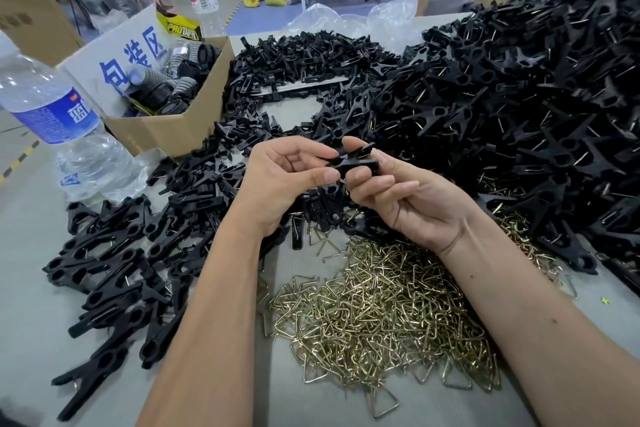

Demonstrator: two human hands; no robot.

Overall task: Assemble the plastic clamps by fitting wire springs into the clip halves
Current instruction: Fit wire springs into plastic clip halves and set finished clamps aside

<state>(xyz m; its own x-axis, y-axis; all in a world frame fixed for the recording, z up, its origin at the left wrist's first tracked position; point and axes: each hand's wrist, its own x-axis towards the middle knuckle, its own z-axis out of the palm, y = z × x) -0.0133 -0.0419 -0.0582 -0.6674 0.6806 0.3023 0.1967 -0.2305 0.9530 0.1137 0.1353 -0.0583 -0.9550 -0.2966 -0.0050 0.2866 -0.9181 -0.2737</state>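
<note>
Both pinching one black clamp (353, 161): left hand (287, 180), right hand (405, 198). Held above brass wire springs (381, 308) on near bench (31, 253).

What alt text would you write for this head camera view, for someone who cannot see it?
Seen from above, a person's left hand and right hand together hold a black plastic clamp over a table. A pile of brass-coloured wire springs lies below, heaps of black clamp parts surround them, and a cardboard box and water bottle stand at left.
</note>
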